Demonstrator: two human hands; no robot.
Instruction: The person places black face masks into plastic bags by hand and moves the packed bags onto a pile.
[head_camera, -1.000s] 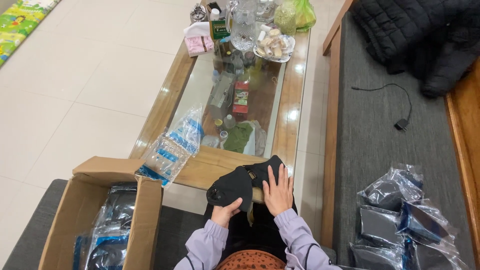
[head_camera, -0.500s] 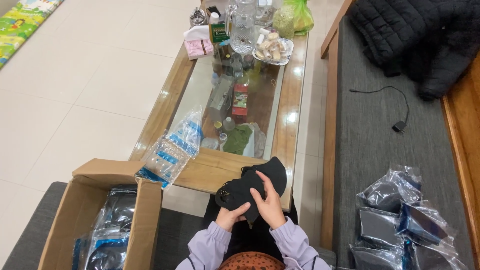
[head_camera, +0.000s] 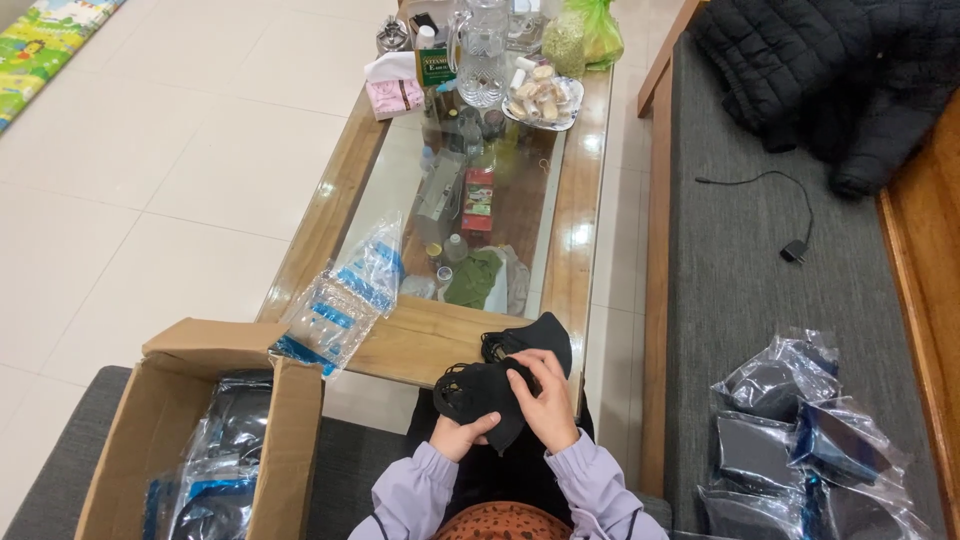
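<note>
A black fabric face mask (head_camera: 478, 392) is held in front of my lap by both hands. My left hand (head_camera: 459, 436) grips its lower left edge from below. My right hand (head_camera: 543, 400) presses on its right side with the fingers curled over it. A second black mask (head_camera: 540, 336) lies just behind, on the near edge of the wooden coffee table (head_camera: 430, 340). A stack of clear plastic bags with blue print (head_camera: 345, 295) rests on the table's near left corner.
An open cardboard box (head_camera: 190, 440) with bagged dark items stands at my left. More bagged items (head_camera: 800, 440) lie on the grey bench at my right, beyond them a black cable (head_camera: 780, 215) and a black jacket (head_camera: 830, 70). Jug, bottles and a snack dish crowd the table's far end.
Both hands pulled the mask down and nearer to my body. My right hand shifted from lying flat on top to curling over the mask's right side.
</note>
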